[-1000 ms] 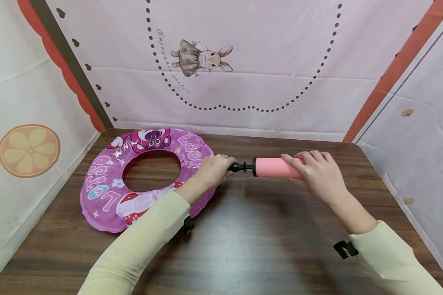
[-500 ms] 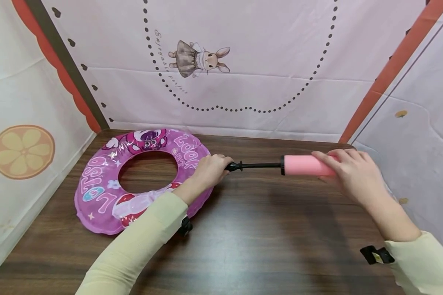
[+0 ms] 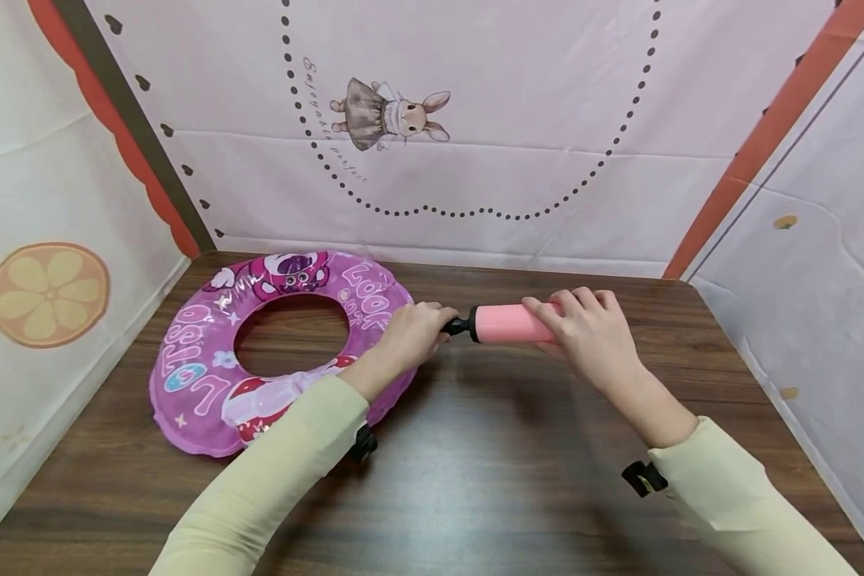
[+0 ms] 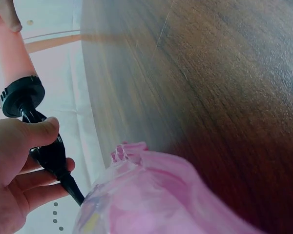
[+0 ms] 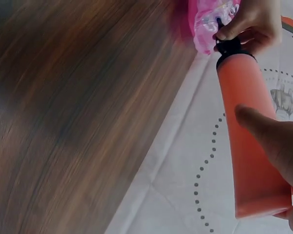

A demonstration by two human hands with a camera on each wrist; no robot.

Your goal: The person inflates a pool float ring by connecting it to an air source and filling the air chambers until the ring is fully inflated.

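Wood-grain desk (image 3: pixel 439 480) below, my left hand (image 3: pixel 412 332) grips the black nozzle (image 4: pixel 51 155), my right hand (image 3: pixel 594 336) the pink hand pump (image 3: pixel 507 323), axis toward the swim ring (image 3: pixel 202 352) at nine o'clock.

My head feed looks forward and down over the desk (image 3: pixel 490 480), reaching the printed backdrop (image 3: pixel 533 96). My left wrist feed sits close by the left fingers (image 4: pixel 36 179), rolled sideways, facing across the ring (image 4: pixel 151 195); my right, also tilted, looks close along the pump (image 5: pixel 246 102) toward those same fingers. All three share pump, ring, desk and backdrop.
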